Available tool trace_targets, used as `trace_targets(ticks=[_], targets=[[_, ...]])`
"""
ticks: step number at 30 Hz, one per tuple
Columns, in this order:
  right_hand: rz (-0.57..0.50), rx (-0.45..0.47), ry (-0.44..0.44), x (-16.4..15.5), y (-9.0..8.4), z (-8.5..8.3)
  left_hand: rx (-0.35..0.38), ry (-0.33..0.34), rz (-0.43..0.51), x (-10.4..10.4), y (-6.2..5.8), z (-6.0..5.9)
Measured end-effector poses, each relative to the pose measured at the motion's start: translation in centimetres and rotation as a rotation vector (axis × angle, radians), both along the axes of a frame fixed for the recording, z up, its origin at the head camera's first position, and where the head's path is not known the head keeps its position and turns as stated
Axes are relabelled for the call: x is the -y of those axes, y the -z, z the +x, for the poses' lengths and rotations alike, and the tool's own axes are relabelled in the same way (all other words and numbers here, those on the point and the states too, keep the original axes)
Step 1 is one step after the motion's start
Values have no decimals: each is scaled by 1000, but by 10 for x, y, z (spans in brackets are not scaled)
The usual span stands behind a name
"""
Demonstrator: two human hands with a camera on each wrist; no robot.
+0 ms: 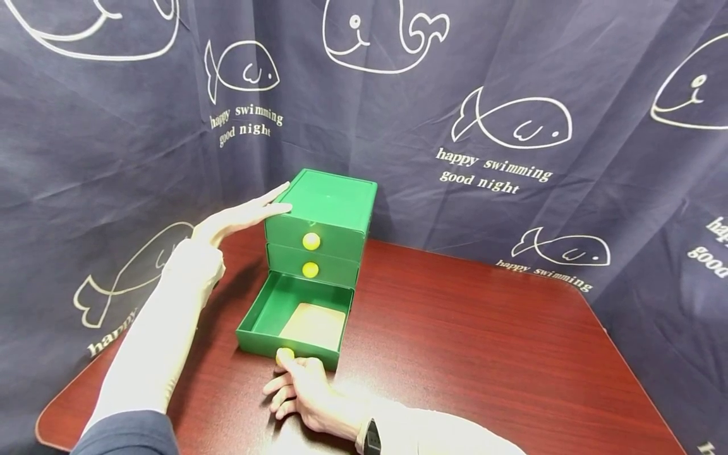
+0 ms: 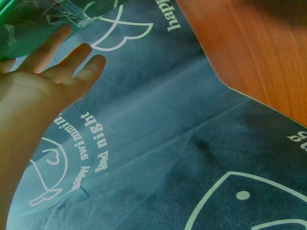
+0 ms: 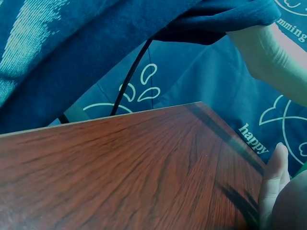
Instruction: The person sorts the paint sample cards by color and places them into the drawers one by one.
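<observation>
A green drawer box (image 1: 327, 218) stands at the far middle of the counter (image 1: 483, 341). The left hand (image 1: 236, 218) presses straight fingers (image 1: 273, 196) against its upper left side. The bottom drawer (image 1: 292, 319) is pulled out toward the near edge; the right hand (image 1: 304, 392) pinches its yellow knob (image 1: 284, 355).

Carrying one thing only: a dark reddish wood-grain surface (image 1: 483, 341) with rounded corners, bearing a green three-drawer box (image 1: 318, 253) near its back left, bottom drawer (image 1: 284, 322) standing pulled out over the wood, navy whale-print cloth (image 1: 512, 114) hanging behind.
</observation>
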State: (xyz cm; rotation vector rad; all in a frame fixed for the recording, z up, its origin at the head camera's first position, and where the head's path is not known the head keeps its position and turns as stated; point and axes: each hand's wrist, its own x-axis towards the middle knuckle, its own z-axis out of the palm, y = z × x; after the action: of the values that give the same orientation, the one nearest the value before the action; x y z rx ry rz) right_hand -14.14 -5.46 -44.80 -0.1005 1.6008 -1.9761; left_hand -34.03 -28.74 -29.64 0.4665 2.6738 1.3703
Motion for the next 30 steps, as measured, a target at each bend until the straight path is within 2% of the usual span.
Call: trace_targets(ticks=[7,16,23,30], targets=[[-9,1,40,2,1,0,-5,16,36,-1,4,0],[2,-57,110,2,4,-7,-13,16,28,-2,4,1],[-6,-78,132,3,6,-13,-15,13,40,-2,2,0],[-27,-108,129,4,5,-18,-24,-3,13,-2,0,1]])
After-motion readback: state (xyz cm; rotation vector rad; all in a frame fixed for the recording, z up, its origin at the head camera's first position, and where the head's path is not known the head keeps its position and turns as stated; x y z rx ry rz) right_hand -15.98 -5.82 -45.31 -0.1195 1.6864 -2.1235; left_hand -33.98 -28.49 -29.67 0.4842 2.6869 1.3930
